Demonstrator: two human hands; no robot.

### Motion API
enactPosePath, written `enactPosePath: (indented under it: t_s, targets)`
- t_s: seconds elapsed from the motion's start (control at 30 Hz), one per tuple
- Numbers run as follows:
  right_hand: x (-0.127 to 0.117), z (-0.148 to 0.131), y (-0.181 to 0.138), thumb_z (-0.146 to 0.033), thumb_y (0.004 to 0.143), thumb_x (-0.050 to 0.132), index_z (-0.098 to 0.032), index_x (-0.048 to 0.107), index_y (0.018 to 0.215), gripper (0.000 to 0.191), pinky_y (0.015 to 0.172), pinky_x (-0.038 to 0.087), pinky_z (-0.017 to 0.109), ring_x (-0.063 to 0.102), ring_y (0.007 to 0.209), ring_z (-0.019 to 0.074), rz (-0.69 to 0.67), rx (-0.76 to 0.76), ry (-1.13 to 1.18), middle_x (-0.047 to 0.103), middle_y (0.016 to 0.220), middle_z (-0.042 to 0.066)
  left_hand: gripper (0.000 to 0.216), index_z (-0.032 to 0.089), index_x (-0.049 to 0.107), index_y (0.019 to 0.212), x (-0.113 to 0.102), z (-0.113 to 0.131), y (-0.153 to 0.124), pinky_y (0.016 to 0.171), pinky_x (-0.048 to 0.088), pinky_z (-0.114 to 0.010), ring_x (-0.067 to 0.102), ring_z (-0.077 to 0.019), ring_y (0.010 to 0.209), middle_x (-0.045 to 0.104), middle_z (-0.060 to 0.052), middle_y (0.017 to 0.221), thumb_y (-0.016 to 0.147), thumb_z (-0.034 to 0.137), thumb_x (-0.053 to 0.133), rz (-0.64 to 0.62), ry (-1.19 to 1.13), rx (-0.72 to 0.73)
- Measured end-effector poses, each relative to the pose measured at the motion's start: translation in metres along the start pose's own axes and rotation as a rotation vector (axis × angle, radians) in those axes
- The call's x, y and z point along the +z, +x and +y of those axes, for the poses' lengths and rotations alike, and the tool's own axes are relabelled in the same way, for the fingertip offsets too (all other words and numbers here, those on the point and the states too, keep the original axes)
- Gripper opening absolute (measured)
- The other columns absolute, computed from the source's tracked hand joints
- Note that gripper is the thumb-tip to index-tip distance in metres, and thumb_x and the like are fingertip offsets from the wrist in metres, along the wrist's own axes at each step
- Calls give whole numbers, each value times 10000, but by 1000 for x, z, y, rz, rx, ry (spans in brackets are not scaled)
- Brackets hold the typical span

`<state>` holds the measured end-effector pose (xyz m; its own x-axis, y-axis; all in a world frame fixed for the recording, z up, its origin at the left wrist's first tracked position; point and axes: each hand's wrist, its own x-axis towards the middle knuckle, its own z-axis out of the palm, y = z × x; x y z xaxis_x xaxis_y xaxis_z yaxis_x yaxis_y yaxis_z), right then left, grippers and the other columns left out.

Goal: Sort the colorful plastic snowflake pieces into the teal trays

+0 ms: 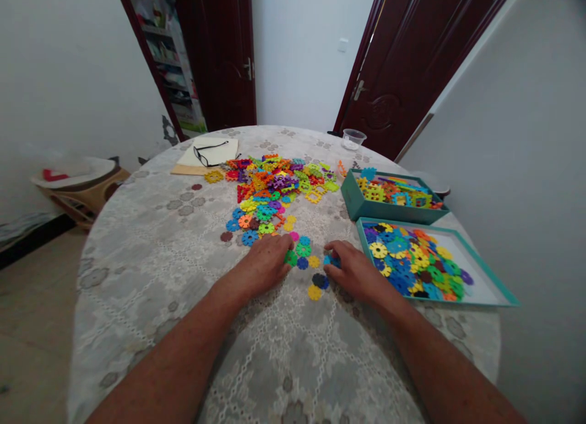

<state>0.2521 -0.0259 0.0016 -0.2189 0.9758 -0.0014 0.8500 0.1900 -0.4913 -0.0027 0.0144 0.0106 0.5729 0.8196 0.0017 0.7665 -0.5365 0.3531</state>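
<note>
Now: bright, toothed plastic discs [314,261].
Slack left hand [265,262] fingers touch green disc [292,257]; right hand [356,270] fingers pinch blue disc [330,260].

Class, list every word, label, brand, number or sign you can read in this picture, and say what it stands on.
None can be read.
The teal box, teal tray, plastic pieces, pad and cup show no print.
Packages on the shelf behind the doorway: too blurred to read.
</note>
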Motion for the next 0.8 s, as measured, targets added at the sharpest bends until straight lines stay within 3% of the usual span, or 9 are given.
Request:
enactPosePath:
  t_s: [0.2,0.37,0.57,0.8]
  targets:
    - [-5,-1,-4,-254,910,649,-195,639,1124,222,968,433,326,594,1081,222,-5,47,-73,593,1118,86,269,254,646,1167,8,10,1,898,471,-320,643,-227,1058,715,-59,1141,902,219,620,-80,-193,121]
    - [-9,-7,-7,-275,932,623,-183,611,982,106,875,440,302,594,987,207,-37,81,-106,595,1060,80,379,231,645,1244,14,16,2,972,468,-361,631,-259,1121,710,-84,1185,885,326,720,-33,-137,72]
    - [-14,-8,-12,-277,920,646,-178,612,1106,213,927,435,329,598,1055,231,-59,84,-115,606,1132,105,303,218,639,1143,12,17,2,986,459,-360,590,-256,1146,657,-84,1169,881,346,722,-17,-58,36]
    - [-22,-6,-19,-283,905,664,-190,614,995,138,867,439,320,618,971,223,-141,80,-146,613,1063,87,216,210,591,1035,14,19,2,888,464,-343,592,-240,1052,653,-75,1112,881,329,685,1,-79,19]
